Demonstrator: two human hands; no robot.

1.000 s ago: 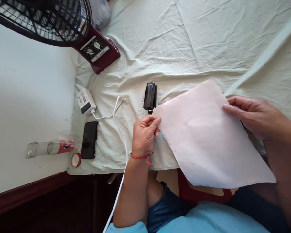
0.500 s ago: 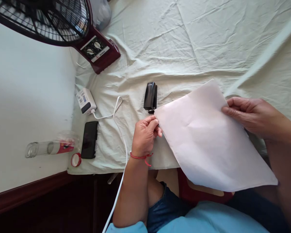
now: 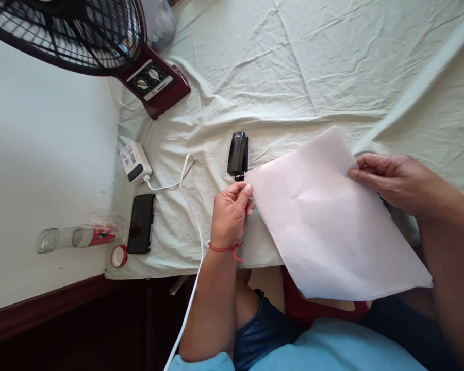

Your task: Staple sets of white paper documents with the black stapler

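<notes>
Two hands hold one big paper (image 3: 328, 221) over the bed sheet (image 3: 294, 67). The left hand (image 3: 230, 214) pinches the paper's corner just below the stapler (image 3: 237, 154). The right hand (image 3: 398, 183) grips the paper's far edge, right of the stapler; its fingertips hide behind the paper.
</notes>
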